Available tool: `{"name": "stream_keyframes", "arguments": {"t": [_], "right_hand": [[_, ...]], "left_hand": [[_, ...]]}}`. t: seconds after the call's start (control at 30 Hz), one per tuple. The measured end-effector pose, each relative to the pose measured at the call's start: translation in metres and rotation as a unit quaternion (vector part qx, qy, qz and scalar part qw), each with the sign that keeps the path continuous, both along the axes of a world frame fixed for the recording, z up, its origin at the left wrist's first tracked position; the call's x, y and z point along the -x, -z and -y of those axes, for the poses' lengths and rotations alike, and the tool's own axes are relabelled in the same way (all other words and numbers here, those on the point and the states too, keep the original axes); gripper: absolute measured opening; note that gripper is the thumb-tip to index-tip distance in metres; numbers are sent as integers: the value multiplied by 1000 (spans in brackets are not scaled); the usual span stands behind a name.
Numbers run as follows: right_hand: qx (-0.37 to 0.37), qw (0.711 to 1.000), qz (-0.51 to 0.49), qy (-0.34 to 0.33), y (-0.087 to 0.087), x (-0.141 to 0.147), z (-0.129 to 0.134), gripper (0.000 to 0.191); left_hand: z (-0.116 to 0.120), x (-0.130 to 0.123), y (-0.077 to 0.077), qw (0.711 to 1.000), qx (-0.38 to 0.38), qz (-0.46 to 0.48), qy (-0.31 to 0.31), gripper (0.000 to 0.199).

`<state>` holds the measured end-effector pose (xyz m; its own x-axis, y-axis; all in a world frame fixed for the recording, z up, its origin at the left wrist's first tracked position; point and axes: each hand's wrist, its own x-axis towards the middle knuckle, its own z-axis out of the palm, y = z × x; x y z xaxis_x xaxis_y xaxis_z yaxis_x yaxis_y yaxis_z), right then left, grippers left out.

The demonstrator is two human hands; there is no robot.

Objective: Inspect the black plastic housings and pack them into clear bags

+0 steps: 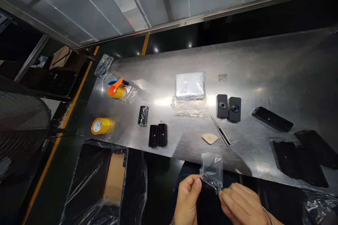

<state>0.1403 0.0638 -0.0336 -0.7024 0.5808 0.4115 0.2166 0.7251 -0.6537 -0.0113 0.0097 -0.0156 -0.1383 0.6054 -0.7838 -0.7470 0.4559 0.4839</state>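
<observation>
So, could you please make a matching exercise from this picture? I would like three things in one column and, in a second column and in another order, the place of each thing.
Things:
1. a clear plastic bag
2. steel tweezers
3. a yellow tape roll

Places:
A. near the left end of the table in view
B. pinched between the left hand and the right hand
C. lying diagonally on the steel table, beside a beige pad

Right pairs: 1-B, 2-C, 3-A.

Tweezers [220, 130], a beige pad [210, 138] and yellow tape [99, 126] lie on a steel table [264, 77].
</observation>
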Motion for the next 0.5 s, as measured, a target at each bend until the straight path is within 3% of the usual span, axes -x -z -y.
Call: {"name": "stream_keyframes", "arguments": {"t": [0.17, 0.27, 0.37, 0.43, 0.5], "right_hand": [[35, 998, 5, -54, 4, 4, 3, 22], [165, 986, -9, 32, 7, 6, 7, 18], [367, 922, -9, 123, 7, 10, 8, 16], [487, 867, 11, 109, 5, 17, 7, 19], [558, 825, 27, 82, 1, 24, 5, 19]], "left_hand": [[-3, 6, -5, 1000, 5, -25, 5, 27], [-2, 7, -4, 1000, 0, -28, -1, 27], [2, 6, -2, 1000, 8, -16, -14, 29], [5, 6, 0, 1000, 13, 0, -18, 28], [8, 7, 2, 1000, 11, -2, -25, 28]]}}
